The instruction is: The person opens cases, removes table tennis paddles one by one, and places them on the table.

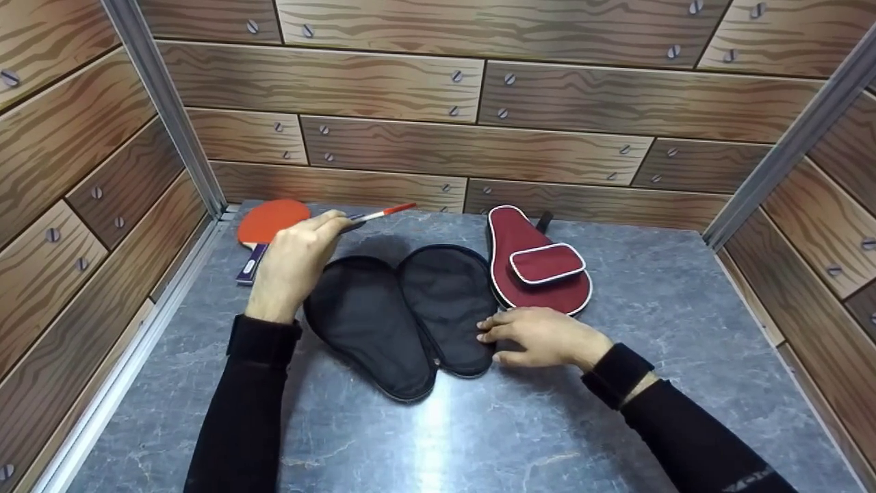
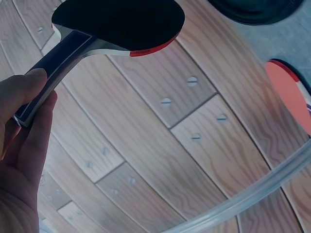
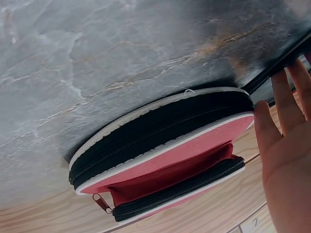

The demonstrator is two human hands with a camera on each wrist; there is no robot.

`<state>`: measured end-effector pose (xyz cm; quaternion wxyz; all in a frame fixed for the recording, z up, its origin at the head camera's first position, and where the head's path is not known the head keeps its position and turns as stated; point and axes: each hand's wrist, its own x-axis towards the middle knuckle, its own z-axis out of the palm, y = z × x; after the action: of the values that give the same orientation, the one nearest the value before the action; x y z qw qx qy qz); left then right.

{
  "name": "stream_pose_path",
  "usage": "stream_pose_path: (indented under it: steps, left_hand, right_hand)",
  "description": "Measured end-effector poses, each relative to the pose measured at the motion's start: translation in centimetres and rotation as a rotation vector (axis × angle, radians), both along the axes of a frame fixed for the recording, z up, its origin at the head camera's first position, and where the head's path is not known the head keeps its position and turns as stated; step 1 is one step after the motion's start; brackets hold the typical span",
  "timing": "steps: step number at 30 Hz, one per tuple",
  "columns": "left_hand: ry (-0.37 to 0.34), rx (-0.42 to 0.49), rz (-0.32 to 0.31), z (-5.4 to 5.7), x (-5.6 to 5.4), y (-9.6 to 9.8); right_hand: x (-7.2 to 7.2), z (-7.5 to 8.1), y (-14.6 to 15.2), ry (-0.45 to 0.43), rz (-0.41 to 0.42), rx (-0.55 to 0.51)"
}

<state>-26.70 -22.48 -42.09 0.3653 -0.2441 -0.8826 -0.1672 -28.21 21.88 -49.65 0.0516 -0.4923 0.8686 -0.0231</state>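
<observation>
My left hand (image 1: 291, 263) grips a table tennis paddle (image 2: 121, 24) by its dark blue handle, raised above the table. In the head view this paddle is seen almost edge-on; the left wrist view shows its black face. Below it a black paddle case (image 1: 369, 322) lies unzipped and spread flat, its dark lining upward. At the right flap's edge my right hand (image 1: 547, 337) rests with fingers extended, fingertips touching the rim. Just beyond that hand sits a closed dark red paddle case (image 1: 506, 236) with white piping and a small front pocket (image 3: 180, 177).
A second paddle (image 1: 274, 220), orange-red side up, lies at the back left corner. Wood-patterned panels (image 1: 397, 89) wall in the grey marbled table (image 1: 657, 287) at the back and both sides. Metal posts (image 1: 168, 103) stand at the corners.
</observation>
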Motion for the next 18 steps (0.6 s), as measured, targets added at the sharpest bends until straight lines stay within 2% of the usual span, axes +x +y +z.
stream_pose_path:
  steps: [9, 18]
  left_hand:
    - [-0.072, 0.029, 0.009, -1.4, -1.1, -1.2]
    - [-0.13, 0.044, 0.032, -3.2, -2.2, -2.3]
  right_hand:
    - [-0.1, 0.1, 0.6, 0.014, -0.005, -0.001]
    - [-0.1, 0.0, 1.9, 0.005, -0.045, 0.007]
